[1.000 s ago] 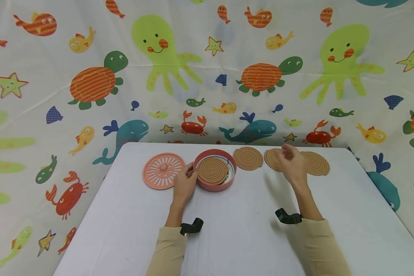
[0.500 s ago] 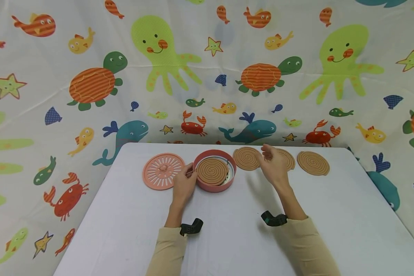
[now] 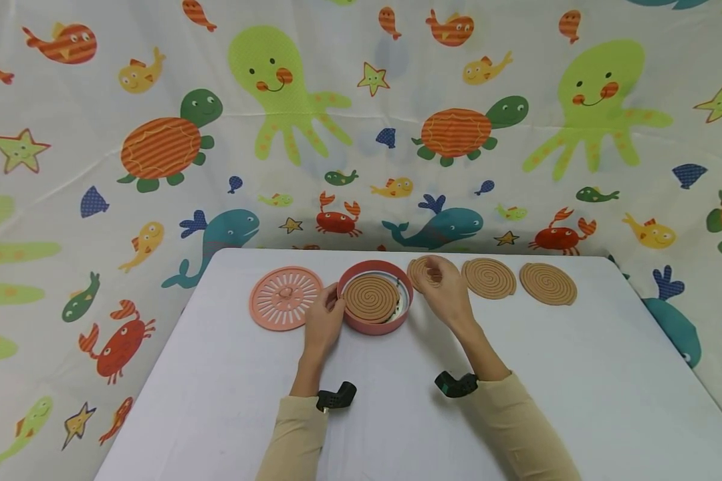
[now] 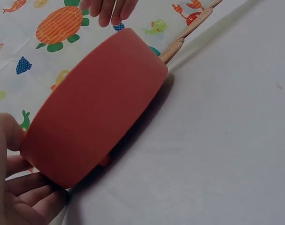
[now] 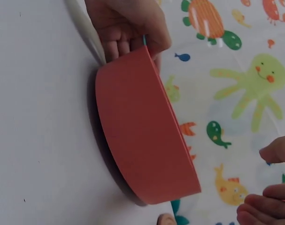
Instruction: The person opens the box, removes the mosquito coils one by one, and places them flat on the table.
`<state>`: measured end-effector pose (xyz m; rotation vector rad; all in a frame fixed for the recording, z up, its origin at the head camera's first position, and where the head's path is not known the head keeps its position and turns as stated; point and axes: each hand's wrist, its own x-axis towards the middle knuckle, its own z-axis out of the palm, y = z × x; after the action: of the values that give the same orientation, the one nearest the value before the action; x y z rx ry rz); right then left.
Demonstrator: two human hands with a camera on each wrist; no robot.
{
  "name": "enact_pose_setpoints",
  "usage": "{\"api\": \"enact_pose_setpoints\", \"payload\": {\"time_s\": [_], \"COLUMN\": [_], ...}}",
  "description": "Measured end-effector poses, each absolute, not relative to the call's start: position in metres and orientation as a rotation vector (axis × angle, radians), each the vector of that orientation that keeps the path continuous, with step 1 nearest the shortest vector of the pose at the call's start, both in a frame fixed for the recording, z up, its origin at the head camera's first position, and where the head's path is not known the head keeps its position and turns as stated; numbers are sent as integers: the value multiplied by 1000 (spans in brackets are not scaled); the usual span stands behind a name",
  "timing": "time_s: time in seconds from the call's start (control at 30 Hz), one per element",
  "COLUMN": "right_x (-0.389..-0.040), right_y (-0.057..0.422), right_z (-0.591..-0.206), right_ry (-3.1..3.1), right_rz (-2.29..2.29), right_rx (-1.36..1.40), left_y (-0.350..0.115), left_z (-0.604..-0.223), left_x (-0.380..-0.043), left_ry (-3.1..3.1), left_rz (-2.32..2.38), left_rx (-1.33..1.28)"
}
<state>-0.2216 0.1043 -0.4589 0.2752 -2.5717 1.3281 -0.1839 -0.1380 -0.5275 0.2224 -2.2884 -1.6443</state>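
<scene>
At the left end of the counter [image 3: 391,421] lies a pink slotted lid [image 3: 283,308], flat, with slits radiating around a small knob. The left hand [image 3: 323,323] comes next, reaching up from a beige left sleeve [image 3: 291,434] with a black wrist camera [image 3: 337,397] at its cuff; part of it covers the lid's right edge. Its grip is narrow and holds the round red box [image 3: 376,329] by the left side, the thumb up near the rim and the fingers lower along the wall, as the left wrist view shows. The box is on the counter just right of the lid. Inside it rests a brown spiral coil [image 3: 370,298], lying flat against a pale patterned interior, nearer the left wall than the right.

Close beside the box on the right is the nearest loose coil [image 3: 417,272]; whether the two touch, I cannot tell. The right hand [image 3: 448,292] hovers over that coil and hides its right part. Its grip is fairly wide, thumb and fingers apart and holding nothing. A second wrist camera [image 3: 456,385] sits at the right sleeve [image 3: 526,427]. Further right lie the middle coil [image 3: 489,278] and, past a small gap, the far coil [image 3: 548,284], both flat. Behind everything hangs a white curtain [image 3: 337,53] printed with sea creatures.
</scene>
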Motion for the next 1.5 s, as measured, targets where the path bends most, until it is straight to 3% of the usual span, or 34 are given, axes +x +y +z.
{"api": "enact_pose_setpoints", "payload": {"time_s": [0.6,1.5], "right_x": [-221,-234], "right_y": [78,47], "right_z": [-470,-464], "right_ry": [-2643,-3006], "right_rz": [1334,892], "right_rx": [383,543], "left_y": [-137,-143], "left_z": [-531,-536], "left_x": [-184,-182], "left_ry": [-2300,-2307], "left_rz": [-1628,-1575], "left_rx": [228,147]}}
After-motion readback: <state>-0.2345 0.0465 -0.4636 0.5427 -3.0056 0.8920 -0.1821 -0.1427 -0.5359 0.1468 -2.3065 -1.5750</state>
